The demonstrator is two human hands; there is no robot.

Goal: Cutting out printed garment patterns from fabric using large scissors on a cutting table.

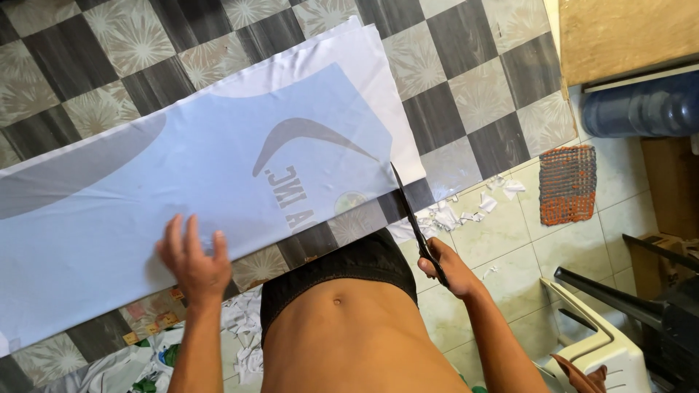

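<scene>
Right hand (453, 271) scissors (415, 222) apparently cutting pale-blue printed fabric (182, 204).

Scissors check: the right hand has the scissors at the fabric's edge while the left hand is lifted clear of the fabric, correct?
Not quite. The right hand does hold the scissors at the edge of the pale blue fabric, but the left hand is not lifted clear: the head view shows it pressed flat on the fabric, fingers spread.
</scene>
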